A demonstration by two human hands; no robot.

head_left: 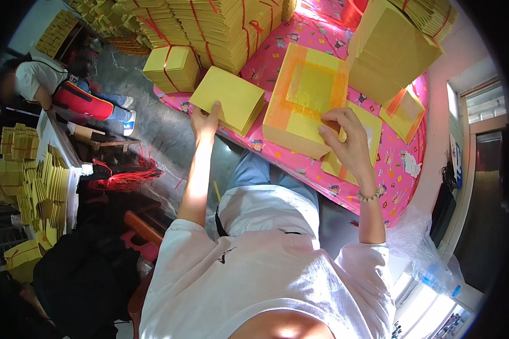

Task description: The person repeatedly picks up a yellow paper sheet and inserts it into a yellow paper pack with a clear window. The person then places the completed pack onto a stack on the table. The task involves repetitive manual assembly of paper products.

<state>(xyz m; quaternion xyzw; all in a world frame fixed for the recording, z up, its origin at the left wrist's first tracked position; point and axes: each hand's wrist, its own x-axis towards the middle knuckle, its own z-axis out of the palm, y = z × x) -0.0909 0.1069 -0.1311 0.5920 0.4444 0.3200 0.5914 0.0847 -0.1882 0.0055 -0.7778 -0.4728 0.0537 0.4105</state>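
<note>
My left hand (206, 120) grips the near left edge of a stack of plain yellow paper (232, 96), thumb on top and fingers beneath. That stack lies tilted at the edge of a table with a pink patterned cover (393, 181). Beside it stands a taller yellow stack (300, 135), its top sheet bordered in orange with a glossy yellow panel. My right hand (348, 135) is over this stack's right side, fingers bent, a small gap between thumb and forefinger. Whether the fingertips touch the paper is hard to tell. Flatter yellow pieces (373, 124) lie partly under my right hand.
Tall yellow bundles tied with red strips (220, 34) rise at the back. A large yellow block (390, 56) stands back right. At left, a person (42, 79) bends by a white table (68, 186) with yellow bundles. Red strips (124, 175) hang near the floor.
</note>
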